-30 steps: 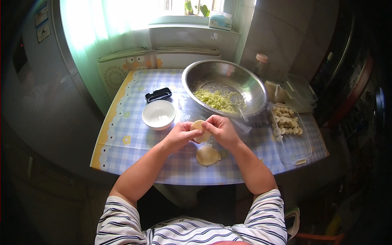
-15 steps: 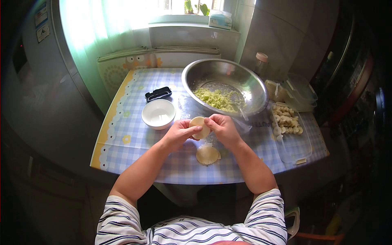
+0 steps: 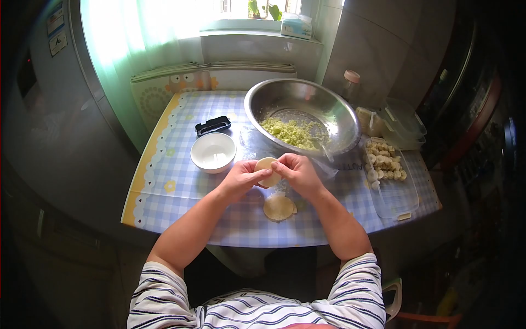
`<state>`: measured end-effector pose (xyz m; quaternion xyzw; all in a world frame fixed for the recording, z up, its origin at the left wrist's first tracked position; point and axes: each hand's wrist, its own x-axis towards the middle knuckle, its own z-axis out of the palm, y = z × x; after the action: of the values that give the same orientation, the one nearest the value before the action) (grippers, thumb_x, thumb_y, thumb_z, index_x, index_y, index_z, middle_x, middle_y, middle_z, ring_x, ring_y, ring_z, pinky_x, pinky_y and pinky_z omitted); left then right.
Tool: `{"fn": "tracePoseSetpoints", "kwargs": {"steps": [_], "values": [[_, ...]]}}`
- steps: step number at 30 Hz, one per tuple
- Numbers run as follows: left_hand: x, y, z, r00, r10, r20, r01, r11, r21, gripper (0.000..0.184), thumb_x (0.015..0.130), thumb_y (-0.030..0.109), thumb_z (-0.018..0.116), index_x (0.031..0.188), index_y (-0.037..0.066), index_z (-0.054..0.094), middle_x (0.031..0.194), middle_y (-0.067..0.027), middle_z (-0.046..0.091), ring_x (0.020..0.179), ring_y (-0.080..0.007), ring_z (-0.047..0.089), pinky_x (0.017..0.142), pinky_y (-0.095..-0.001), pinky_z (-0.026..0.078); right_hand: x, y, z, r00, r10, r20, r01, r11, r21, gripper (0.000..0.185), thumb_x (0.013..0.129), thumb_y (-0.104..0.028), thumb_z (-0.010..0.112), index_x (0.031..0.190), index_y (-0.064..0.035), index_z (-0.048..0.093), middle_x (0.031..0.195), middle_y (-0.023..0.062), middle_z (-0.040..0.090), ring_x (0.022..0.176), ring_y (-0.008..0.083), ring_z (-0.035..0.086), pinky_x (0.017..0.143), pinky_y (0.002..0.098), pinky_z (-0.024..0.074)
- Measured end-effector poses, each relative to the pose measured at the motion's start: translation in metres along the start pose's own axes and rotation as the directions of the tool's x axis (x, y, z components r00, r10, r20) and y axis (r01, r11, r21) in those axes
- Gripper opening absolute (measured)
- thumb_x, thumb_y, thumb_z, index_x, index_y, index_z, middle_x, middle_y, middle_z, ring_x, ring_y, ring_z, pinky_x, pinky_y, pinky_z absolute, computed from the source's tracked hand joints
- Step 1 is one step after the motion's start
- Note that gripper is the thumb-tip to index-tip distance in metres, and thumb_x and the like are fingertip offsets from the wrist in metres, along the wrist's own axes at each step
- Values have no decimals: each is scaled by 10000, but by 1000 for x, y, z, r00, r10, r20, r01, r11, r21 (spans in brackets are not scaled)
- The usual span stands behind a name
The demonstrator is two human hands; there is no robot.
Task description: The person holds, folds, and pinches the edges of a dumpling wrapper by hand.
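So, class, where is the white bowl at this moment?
In the head view, the white bowl stands left of the metal basin, in front of the black holder.

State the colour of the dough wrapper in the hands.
The dough wrapper is pale cream, shown in the head view.

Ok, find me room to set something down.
Widest: left of the white bowl and black tray, between them and the tablecloth's yellow border, down toward the left forearm. Smaller: between the right forearm and clear container. Crowded: right of the metal basin, and around the left hand, right hand and dough rounds.
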<state>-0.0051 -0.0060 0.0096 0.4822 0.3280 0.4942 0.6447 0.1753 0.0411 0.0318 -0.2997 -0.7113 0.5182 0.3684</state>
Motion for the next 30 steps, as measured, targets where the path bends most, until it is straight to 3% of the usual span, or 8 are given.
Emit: {"fn": "tracePoseSetpoints", "kwargs": {"steps": [12, 15, 24, 30], "values": [[-1, 1, 1, 996, -87, 2, 87, 996, -6, 288, 849, 247, 645, 1043, 36, 616, 955, -44, 634, 852, -104, 610, 733, -260, 515, 0, 4, 0, 999, -39, -23, 37, 998, -58, 193, 849, -198, 632, 800, -12, 632, 697, 1, 593, 634, 46, 498, 570, 208, 413], [0, -2, -1, 998, -65, 19, 65, 998, 12, 334, 826, 312, 667, 1022, 44, 632, 946, -32, 636, 859, -100, 605, 732, -266, 521, 0, 4, 0, 999, -30, -26, 28, 997, -67, 192, 842, -191, 633, 805, -3, 629, 700, 8, 598, 631, 53, 505, 571, 222, 425], [0, -3, -3, 999, -30, 38, 25, 991, 131, 321, 841, 299, 653, 1017, 31, 633, 902, -33, 640, 815, -94, 600, 709, -267, 519, -1, 1, 2, 996, -70, -54, 57, 974, -220, 180, 813, -162, 646, 791, 14, 621, 693, 66, 595, 608, 90, 520, 563, 255, 440], [0, 0, -3, 999, -39, 21, 36, 995, 91, 325, 841, 294, 654, 1020, 24, 630, 912, -33, 638, 823, -94, 598, 723, -271, 515, -1, 1, 3, 992, -108, -73, 86, 963, -255, 183, 805, -162, 657, 770, 13, 618, 672, 70, 571, 593, 99, 511, 549, 260, 429]]}}
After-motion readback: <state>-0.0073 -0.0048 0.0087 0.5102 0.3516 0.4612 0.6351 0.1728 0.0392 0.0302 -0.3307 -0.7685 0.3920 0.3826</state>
